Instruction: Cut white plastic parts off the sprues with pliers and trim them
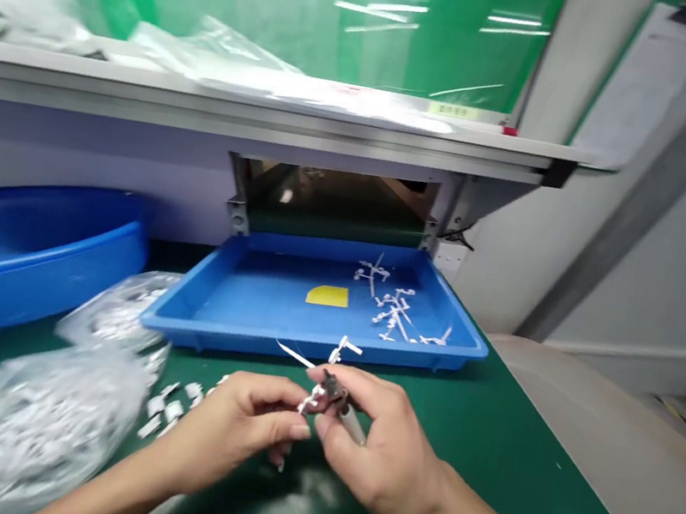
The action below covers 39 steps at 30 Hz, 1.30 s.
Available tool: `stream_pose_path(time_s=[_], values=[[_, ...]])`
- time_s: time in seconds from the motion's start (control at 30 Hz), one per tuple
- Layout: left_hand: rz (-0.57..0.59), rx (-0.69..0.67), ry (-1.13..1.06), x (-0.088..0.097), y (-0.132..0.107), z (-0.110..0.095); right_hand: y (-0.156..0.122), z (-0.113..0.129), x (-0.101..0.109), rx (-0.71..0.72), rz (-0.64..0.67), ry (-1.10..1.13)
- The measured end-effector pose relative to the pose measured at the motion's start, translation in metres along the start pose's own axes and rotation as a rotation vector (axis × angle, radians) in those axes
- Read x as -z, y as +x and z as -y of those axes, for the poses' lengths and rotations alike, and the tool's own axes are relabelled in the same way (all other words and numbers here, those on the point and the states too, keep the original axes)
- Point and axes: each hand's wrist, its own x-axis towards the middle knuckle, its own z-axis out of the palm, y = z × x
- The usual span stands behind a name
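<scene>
- Blue plastic tub [47, 275], at far left, cut off by the edge of the view.
- Clear bag [51, 411], nearest the viewer, filled with small white parts; a second clear bag [123, 309] lies behind it, beside the tub, also holding white parts.
- Loose white parts [172, 411], scattered on the table just beyond the left wrist.
- Left hand [239, 419], thumb and forefinger pinched together on a small white plastic piece [312, 400], which sits in front of the tray, between the fingertips and the tool.
- Blue tray [257, 343], shallow, standing behind both hands; a yellow label [328, 295] shows on its floor.
- Hand tool [351, 422], with dark head and grey handle, its head close against the white piece; whether its jaws are parted cannot be told.
- White branching strips [396, 311], lying in the right part of the tray.
- Right hand [382, 446], fingers closed around the tool; a thin white strip [345, 350] rises beyond its fingertips, its attachment hidden.
- Green table [515, 484], its bare surface reaching right of the tray.
</scene>
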Motion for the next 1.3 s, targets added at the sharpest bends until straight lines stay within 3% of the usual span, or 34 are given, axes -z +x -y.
stream_pose_path(time_s=[0.07, 0.13, 0.27, 0.4, 0.53, 1.07, 1.2, 1.3], values=[[-0.038, 0.005, -0.073, 0.008, -0.008, 0.012, 0.001, -0.007, -0.009, 0.01, 0.016, 0.006], [-0.159, -0.049, -0.062, 0.015, -0.014, 0.023, -0.003, -0.019, -0.016, 0.038, 0.006, -0.059], [-0.372, -0.152, 0.054, 0.015, -0.02, 0.04, -0.016, -0.04, -0.025, -0.015, 0.032, -0.359], [-0.353, -0.229, 0.256, 0.011, -0.022, 0.048, -0.019, -0.052, -0.035, -0.091, 0.146, -0.583], [-0.361, -0.344, 0.366, 0.009, -0.022, 0.052, -0.018, -0.055, -0.039, -0.082, 0.166, -0.614], [-0.32, -0.454, 0.412, 0.002, -0.022, 0.058, -0.02, -0.054, -0.039, -0.073, 0.206, -0.654], [-0.324, -0.553, 0.476, 0.002, -0.022, 0.06, -0.022, -0.054, -0.04, -0.114, 0.267, -0.698], [-0.296, -0.55, 0.516, 0.001, -0.021, 0.062, -0.023, -0.052, -0.037, -0.148, 0.342, -0.664]])
